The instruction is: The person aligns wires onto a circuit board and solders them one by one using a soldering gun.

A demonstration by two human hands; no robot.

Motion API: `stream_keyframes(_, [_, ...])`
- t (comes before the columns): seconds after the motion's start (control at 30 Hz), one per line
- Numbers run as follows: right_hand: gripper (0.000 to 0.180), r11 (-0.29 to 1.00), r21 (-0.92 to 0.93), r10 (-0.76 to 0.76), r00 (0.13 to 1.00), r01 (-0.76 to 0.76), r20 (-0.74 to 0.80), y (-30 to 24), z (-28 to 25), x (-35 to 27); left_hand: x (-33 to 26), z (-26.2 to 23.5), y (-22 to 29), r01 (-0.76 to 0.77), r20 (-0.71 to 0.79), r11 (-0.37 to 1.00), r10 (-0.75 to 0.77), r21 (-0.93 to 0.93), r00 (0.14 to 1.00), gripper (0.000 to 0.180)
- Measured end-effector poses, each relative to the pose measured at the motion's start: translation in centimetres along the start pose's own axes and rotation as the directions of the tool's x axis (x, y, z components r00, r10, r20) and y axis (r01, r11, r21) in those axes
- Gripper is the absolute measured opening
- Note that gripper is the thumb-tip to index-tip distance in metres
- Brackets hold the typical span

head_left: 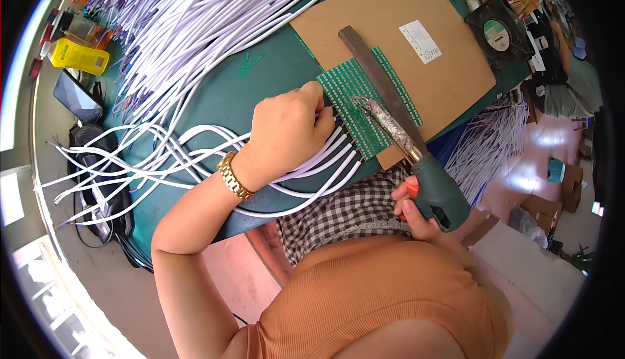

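Observation:
My left hand (286,131), with a gold watch on its wrist, is closed in a pinch at the left edge of a green circuit board panel (355,134). A thin wire end shows at the fingertips; the cable behind it is mostly hidden by the hand. Beside it several white cables (332,154) meet the panel's edge. My right hand (416,210) is wrapped round the handle of a dark green soldering gun (443,193) with an orange-red trigger. Its bent metal tip is over the panel, close to the left fingertips. A dark brown bar (374,72) lies across the panel.
Brown cardboard (384,7) lies under the panel on a green mat (224,98). A large heap of white cables (195,27) covers the far left. A yellow bottle (78,56), a phone (77,95) and a black fan (498,33) stand around. Another person (573,85) is at the right.

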State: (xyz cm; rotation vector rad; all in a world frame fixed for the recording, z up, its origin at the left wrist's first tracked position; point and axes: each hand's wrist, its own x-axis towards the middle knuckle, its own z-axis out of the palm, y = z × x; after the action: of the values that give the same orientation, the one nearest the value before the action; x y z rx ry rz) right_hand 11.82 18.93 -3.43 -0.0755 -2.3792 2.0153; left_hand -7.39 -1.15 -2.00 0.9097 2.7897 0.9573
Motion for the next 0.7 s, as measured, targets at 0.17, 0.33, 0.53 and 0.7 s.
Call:
stream_keyframes(0.17, [0.029, 0.991, 0.129, -0.022, 0.999, 0.027, -0.041, 0.3, -0.8, -0.2, 0.1, -0.1, 0.0, -0.027, 0.005, 1.000, 0.027, 0.009, 1.000, 0.016])
stream_keyframes(0.33, [0.029, 0.989, 0.130, -0.068, 0.996, 0.076, -0.064, -0.3, -1.1, 0.2, -0.9, -0.5, -0.3, -0.173, -0.002, 0.983, 0.173, 0.062, 0.985, 0.015])
stream_keyframes(0.53, [0.030, 0.993, 0.077, -0.070, 0.980, 0.085, -0.185, -0.1, -0.3, -0.1, -2.0, -2.4, 2.3, -0.254, 0.087, 0.908, 0.238, 0.332, 0.967, 0.020])
stream_keyframes(0.7, [0.031, 0.987, 0.098, -0.100, 0.959, 0.130, -0.265, 0.0, -0.3, -0.8, -0.6, -7.0, 2.6, -0.264, 0.240, 0.921, 0.198, 0.287, 0.951, 0.031])
